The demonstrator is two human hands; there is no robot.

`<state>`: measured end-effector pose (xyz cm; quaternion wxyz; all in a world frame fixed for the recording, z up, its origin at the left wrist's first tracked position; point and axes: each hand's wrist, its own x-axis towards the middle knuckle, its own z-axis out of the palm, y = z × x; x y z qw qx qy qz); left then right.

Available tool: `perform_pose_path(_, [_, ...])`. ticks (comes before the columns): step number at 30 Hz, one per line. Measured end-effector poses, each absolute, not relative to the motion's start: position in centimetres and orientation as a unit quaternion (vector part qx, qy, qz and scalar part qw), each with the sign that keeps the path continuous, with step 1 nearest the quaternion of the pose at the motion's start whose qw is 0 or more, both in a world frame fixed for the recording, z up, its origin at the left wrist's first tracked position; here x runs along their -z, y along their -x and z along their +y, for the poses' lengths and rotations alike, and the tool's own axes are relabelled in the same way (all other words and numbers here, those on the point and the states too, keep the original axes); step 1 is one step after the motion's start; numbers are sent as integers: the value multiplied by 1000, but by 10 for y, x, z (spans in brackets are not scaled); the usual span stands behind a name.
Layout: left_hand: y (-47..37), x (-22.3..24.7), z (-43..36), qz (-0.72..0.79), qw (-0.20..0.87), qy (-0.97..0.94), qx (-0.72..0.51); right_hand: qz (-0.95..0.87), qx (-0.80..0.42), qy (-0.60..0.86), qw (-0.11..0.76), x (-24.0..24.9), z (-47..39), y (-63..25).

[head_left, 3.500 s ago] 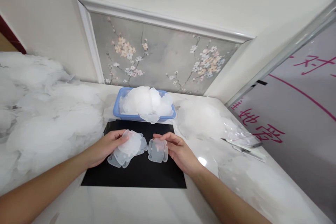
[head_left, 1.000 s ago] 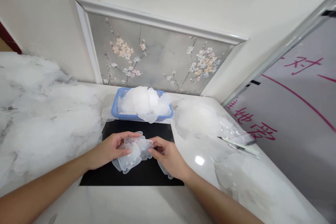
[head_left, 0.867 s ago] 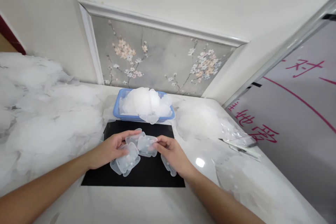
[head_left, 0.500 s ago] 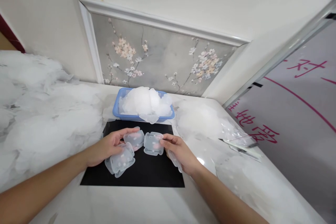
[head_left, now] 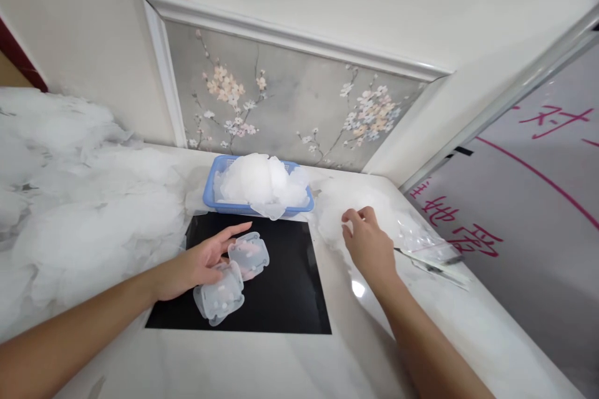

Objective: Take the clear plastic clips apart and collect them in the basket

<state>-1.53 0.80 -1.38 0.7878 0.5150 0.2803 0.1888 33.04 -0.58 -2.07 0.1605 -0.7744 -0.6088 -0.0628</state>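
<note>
The left hand (head_left: pixel 201 267) is over the left half of a black mat (head_left: pixel 294 287), gripping a few thin, see-through plastic pieces (head_left: pixel 221 298) between its thumb and fingers. The thumb lies across the nearer ones, which overlap in a small stack with uneven edges. Another piece (head_left: pixel 249 252) sits farther out and to the right, its near edge overlapping the stack. They have rounded corners and notched edges, and the hand shows through them in places. The index finger points out towards the far right, clear of them.

The right hand (head_left: pixel 371 250) is off the mat, at the pile (head_left: pixel 358 195) on the right side of the table (head_left: pixel 210 361). Its fingers are bent and its back is turned up; I cannot tell whether it holds anything or touches the pile.

Just beyond the mat's far edge stands a blue basket (head_left: pixel 229 207), heaped with whitish pieces, one of them hanging over the near rim. A much larger heap (head_left: pixel 98 230) covers the left of the table. Right of the right hand lies a clear bag (head_left: pixel 425 240). Behind the basket is a floral panel (head_left: pixel 299 93) in a white frame (head_left: pixel 161 68), and at far right a board (head_left: pixel 552 199) carries pinkish-red writing.
</note>
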Motion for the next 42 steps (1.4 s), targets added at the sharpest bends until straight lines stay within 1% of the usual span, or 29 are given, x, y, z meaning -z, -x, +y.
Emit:
perform_pose_path(2, [16, 14, 8, 273, 789, -517, -189, -615, 82, 767, 165, 18, -9, -324])
perform_pose_path(4, [16, 13, 7, 267, 788, -522, -188, -627, 78, 742, 224, 13, -15, -313])
perform_pose_path(5, [16, 12, 7, 266, 786, -526, -186, -640, 50, 719, 267, 11, -19, -305])
perform_pose_path(6, [15, 12, 7, 267, 783, -531, -183, -654, -4, 690, 309, 10, -23, -296])
perform_pose_path(8, [14, 11, 6, 266, 773, -548, -176, -669, -176, 623, 365, 12, -30, -276])
perform_pose_path(11, [13, 9, 4, 264, 754, -580, -161, -616, -443, 531, 377, 22, -37, -247])
perform_pose_path(13, [12, 8, 3, 265, 745, -593, -150, -563, -550, 483, 384, 30, -38, -234])
perform_pose_path(15, [12, 8, 2, 267, 742, -598, -145, -523, -599, 458, 399, 35, -37, -228])
perform_pose_path(20, [14, 12, 6, 285, 734, -596, -158, -455, -635, 456, 426, 34, -34, -233])
perform_pose_path(25, [15, 13, 8, 301, 728, -591, -172, -410, -664, 452, 431, 31, -32, -239])
perform_pose_path(28, [5, 11, 4, 347, 717, -573, -193, -411, -664, 451, 431, 30, -34, -235])
perform_pose_path(32, [-13, 10, -5, 430, 675, -557, -221, -431, -652, 445, 437, 31, -39, -224])
perform_pose_path(36, [-21, 10, -12, 450, 657, -558, -235, -445, -653, 434, 431, 32, -43, -217])
perform_pose_path(42, [-22, 4, -13, 458, 646, -562, -239, -435, -637, 458, 442, 33, -43, -218])
